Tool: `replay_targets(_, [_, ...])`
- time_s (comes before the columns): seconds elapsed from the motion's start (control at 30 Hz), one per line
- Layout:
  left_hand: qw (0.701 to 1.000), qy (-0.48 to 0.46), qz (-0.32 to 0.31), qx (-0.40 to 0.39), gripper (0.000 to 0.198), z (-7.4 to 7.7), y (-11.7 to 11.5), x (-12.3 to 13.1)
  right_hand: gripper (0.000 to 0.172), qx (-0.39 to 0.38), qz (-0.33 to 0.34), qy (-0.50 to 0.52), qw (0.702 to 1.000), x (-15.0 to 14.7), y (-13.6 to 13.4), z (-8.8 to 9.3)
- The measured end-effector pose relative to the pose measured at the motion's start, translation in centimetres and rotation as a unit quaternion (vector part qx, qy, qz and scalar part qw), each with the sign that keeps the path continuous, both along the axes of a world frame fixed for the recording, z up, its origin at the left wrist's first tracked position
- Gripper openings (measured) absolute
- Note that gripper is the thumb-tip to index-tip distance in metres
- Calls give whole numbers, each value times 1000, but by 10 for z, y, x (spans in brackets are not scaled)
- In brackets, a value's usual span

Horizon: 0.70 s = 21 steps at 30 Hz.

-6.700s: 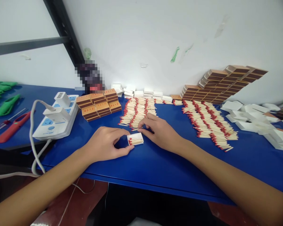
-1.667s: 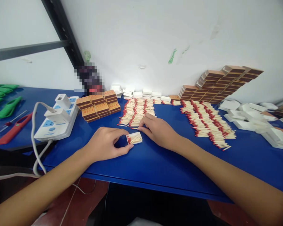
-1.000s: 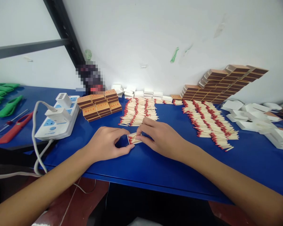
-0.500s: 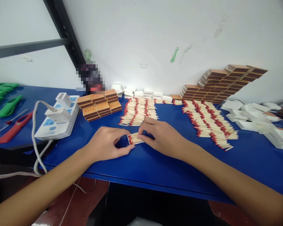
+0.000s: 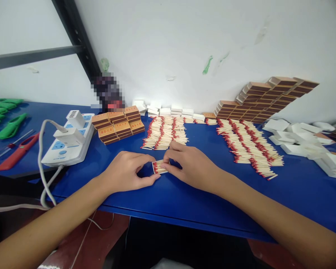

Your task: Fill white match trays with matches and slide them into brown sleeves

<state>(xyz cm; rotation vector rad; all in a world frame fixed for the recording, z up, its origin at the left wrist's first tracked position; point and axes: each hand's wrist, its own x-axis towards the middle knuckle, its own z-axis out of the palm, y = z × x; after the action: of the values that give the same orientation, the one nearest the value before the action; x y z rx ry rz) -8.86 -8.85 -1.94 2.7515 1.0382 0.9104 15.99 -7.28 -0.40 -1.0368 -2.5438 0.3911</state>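
A small white matchbox tray (image 5: 154, 168) lies on the blue table, filled with red-headed matches (image 5: 159, 166). My left hand (image 5: 127, 172) grips its left end, thumb at the near side and fingers at the far side. Over the tray's right end, my right hand (image 5: 194, 164) has its thumb down on the matches, with the other fingers curled. The right end of the tray is partly hidden by those fingers. Just beyond, rows of loose matches (image 5: 166, 132) lie in a pile.
A larger match pile (image 5: 249, 145) spreads to the right, with loose white trays (image 5: 305, 140) beyond it. Stacked matchboxes (image 5: 119, 127) stand at the left, more boxes (image 5: 257, 102) against the wall. A power strip (image 5: 56, 157), red lighter (image 5: 19, 151) and green lighters (image 5: 11, 127) lie left.
My right thumb has slid slightly left over the matches in the tray. The left hand keeps its grip, almost unmoved.
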Motion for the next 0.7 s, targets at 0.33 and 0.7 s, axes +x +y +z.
replay_targets(0.33, [1000, 6, -3, -8, 28, 0, 1, 0, 14, -14, 56, 29, 998, 2, -1, 3])
replay_targets(0.7, [1000, 8, 20, -9, 29, -1, 0, -1, 20, 58, -20, -11, 998, 8, 27, -19])
